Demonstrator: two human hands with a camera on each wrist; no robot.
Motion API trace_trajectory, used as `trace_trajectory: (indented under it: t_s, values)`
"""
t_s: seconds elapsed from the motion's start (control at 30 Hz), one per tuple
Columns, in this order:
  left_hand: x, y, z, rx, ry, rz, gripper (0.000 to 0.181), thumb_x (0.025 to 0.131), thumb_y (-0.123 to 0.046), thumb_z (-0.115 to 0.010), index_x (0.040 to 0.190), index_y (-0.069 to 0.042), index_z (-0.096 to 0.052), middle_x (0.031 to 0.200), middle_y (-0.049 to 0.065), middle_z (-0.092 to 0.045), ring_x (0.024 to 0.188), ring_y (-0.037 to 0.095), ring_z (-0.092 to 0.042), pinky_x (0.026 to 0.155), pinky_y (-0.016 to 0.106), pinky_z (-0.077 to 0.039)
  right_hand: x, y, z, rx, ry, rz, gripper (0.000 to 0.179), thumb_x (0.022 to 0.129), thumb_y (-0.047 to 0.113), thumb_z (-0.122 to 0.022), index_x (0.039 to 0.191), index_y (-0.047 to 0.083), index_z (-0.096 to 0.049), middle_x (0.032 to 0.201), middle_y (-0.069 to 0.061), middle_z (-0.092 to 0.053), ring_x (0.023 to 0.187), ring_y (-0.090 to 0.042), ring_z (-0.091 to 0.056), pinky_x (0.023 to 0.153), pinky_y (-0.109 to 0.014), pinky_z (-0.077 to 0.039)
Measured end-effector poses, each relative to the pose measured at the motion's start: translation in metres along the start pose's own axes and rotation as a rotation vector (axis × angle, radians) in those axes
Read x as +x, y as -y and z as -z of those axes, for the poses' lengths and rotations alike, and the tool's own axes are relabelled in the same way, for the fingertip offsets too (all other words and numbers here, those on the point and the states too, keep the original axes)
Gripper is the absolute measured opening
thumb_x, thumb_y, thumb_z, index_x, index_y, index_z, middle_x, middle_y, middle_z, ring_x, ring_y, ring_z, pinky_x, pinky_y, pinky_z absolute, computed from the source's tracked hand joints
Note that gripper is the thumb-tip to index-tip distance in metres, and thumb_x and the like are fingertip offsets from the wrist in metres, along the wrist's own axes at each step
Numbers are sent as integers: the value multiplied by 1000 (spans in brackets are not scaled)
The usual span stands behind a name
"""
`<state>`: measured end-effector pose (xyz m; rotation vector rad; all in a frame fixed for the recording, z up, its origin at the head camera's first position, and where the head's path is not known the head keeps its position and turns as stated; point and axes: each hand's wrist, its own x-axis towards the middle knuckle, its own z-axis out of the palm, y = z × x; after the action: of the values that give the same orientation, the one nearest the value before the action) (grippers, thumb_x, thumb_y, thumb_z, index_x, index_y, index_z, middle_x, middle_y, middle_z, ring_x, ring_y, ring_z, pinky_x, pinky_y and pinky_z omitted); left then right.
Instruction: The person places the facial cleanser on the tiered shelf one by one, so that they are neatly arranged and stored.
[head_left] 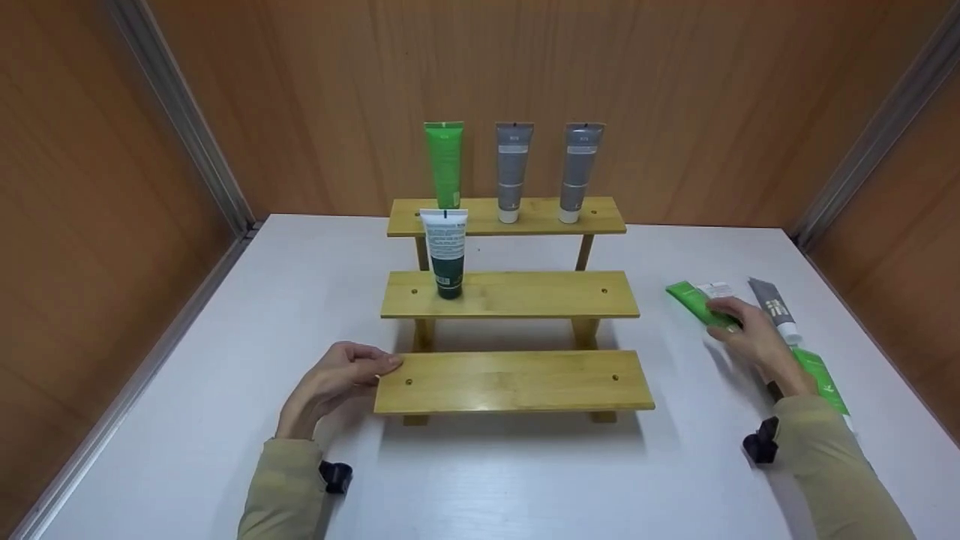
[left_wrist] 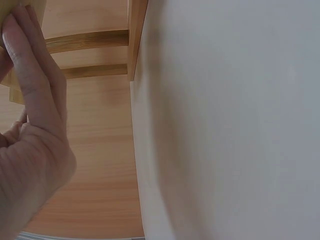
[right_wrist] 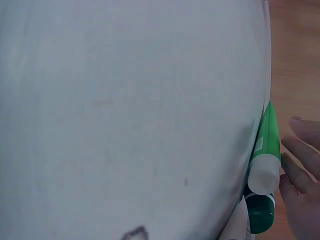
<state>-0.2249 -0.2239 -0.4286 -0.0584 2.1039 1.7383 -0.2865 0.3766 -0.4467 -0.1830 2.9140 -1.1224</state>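
Observation:
My left hand (head_left: 334,379) pinches the left end of the lowest shelf of a three-step bamboo display stand (head_left: 517,382). In the left wrist view its fingers (left_wrist: 35,85) lie along the shelf. My right hand (head_left: 757,345) reaches over a green squeeze tube (head_left: 686,298) lying on the table. The right wrist view has this tube (right_wrist: 270,132) beside the slightly spread fingers, its pale cap towards the camera. Next to it lies a white tube (head_left: 718,289) with a dark green cap (right_wrist: 261,215), partly hidden by the hand in the head view.
On the top shelf stand a green tube (head_left: 446,161) and two grey tubes (head_left: 513,165). A white and dark green tube (head_left: 447,251) stands on the middle shelf's left. Another grey tube (head_left: 772,304) and green tube (head_left: 821,375) lie at right. Wooden panels (head_left: 675,97) surround the white table (head_left: 495,480).

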Motion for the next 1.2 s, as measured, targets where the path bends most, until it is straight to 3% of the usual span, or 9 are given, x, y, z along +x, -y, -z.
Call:
trace_trajectory:
  t_s: [0.27, 0.47, 0.57, 0.67, 0.73, 0.9, 1.0, 1.1, 1.2]
  values:
    - [0, -1, 0, 35, -21, 9, 36, 89, -29, -78, 106, 2, -71, 88, 0, -75, 76, 11, -68, 71, 25, -58, 0, -2, 0, -28, 21, -24, 50, 98, 8, -61, 142, -7, -45, 148, -34, -44, 143, -54, -30, 116, -67, -22]
    - [-2, -1, 0, 2, 12, -12, 37, 90, -26, -76, 110, 5, -70, 91, 1, -76, 79, 12, -71, 72, 26, -59, -4, -1, 0, -18, 25, -47, 44, 98, 4, -58, 139, -6, -49, 146, -34, -47, 139, -55, -38, 113, -62, -35]
    - [-2, -2, 0, -10, 21, -16, 35, 90, -25, -76, 109, 4, -70, 90, 1, -76, 78, 12, -71, 72, 25, -60, -7, 1, -1, -21, 19, -55, 41, 97, 3, -58, 137, -5, -53, 142, -32, -52, 136, -53, -44, 103, -46, -51]
    - [-3, -2, 0, -13, 25, -15, 33, 91, -25, -76, 108, 3, -71, 89, 0, -76, 78, 11, -71, 72, 25, -59, -9, 3, -1, -20, 12, -62, 39, 95, 1, -60, 133, -4, -57, 137, -31, -57, 132, -51, -50, 91, -30, -53]
    - [-2, -3, 0, -10, 21, -10, 34, 90, -25, -76, 108, 3, -71, 89, 0, -76, 78, 11, -71, 72, 25, -59, -10, 4, -1, -23, 7, -67, 36, 94, 1, -60, 130, -3, -60, 135, -30, -59, 130, -50, -52, 92, -31, -52]
    - [-2, -3, 0, 15, 11, -1, 38, 90, -27, -77, 111, 4, -70, 90, 0, -75, 79, 11, -70, 72, 25, -59, -13, 7, -1, -32, -7, -83, 29, 94, 2, -63, 123, 0, -66, 128, -27, -65, 125, -47, -58, 100, -52, -47]
    - [-1, -2, 1, 19, 12, -2, 38, 90, -28, -77, 110, 4, -70, 90, 0, -75, 79, 11, -70, 72, 25, -59, -16, 9, 0, -37, -14, -77, 24, 93, 3, -66, 117, 2, -69, 122, -24, -69, 113, -38, -66, 89, -32, -53]
    - [-1, -1, 1, 24, 4, 1, 38, 89, -28, -77, 110, 3, -71, 90, 0, -75, 78, 10, -69, 72, 25, -59, -17, 9, 0, -50, -25, -69, 19, 92, 4, -69, 111, 3, -71, 114, -21, -72, 98, -21, -68, 75, -15, -48]
    - [-1, -1, 0, 35, -11, 10, 38, 89, -28, -77, 109, 3, -71, 89, 0, -75, 78, 10, -68, 72, 25, -58, -17, 11, -1, -57, -37, -65, 15, 89, 4, -73, 103, 2, -71, 103, -18, -74, 88, -10, -64, 70, -15, -48]
